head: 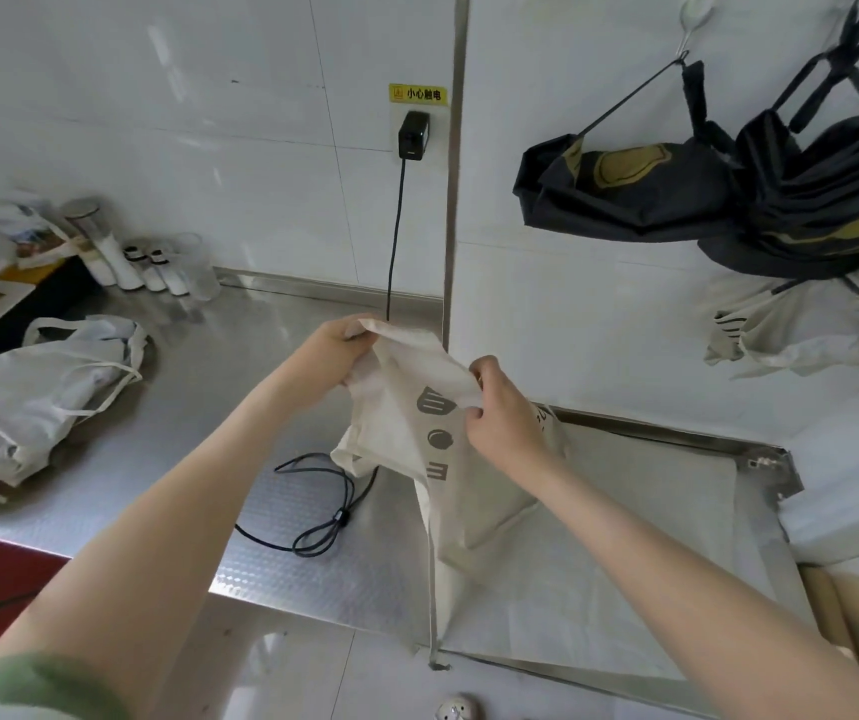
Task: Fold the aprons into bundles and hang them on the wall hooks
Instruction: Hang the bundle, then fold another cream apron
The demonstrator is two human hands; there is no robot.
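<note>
Cream apron printed with grey marks is held up in the air, straight below the black charger and over the front of the steel surface. Its upper edge is gripped by the left hand, with the fingers curled round the cloth. A fold a little lower is pinched by the right hand between thumb and fingertips. The rest of the cloth is draped downward, and one strap is seen hanging past the surface edge toward the floor.

From the charger a black cable is run down the wall and laid in a loose coil on the surface, just beside the hanging cloth and partly hidden behind it. Left of the charger and lower, a heap of cream aprons is laid on the surface, and a row of small bottles is stood against the wall behind it. A yellow warning label is stuck directly above the charger.

Right of the charger, past a steel corner strip, two dark apron bundles are hung by their straps high on the wall, one of them from a wall hook. A cream bundle is hung just beneath them. Below and right of the charger a white-lined tray is set, with wooden rolls beside its far edge.
</note>
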